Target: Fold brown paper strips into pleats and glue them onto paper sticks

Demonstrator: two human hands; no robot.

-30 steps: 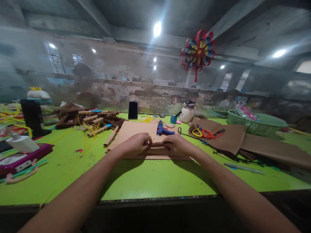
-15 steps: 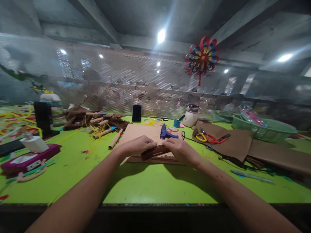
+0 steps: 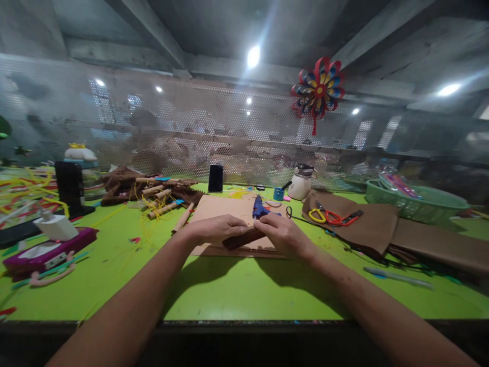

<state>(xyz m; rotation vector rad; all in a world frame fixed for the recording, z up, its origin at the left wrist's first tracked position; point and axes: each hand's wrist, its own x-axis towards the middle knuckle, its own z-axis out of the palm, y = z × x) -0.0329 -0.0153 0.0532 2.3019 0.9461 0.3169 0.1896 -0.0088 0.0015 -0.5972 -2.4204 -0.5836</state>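
A folded strip of dark brown paper is held between my two hands, just above a tan cardboard sheet on the green table. My left hand grips its left end, fingers closed and partly hidden. At the other end my right hand pinches the strip between thumb and fingers. Directly beyond the hands lies a blue hot glue gun, its lower part covered by my right hand.
Brown paper with scissors on it spreads to the right, before a green basket. Rolled paper tubes lie to the left. A purple power strip with a white charger sits far left; a phone stands behind.
The brown paper strip has tilted slightly, so its folded layers show less. Both hands keep their hold, with only small shifts.
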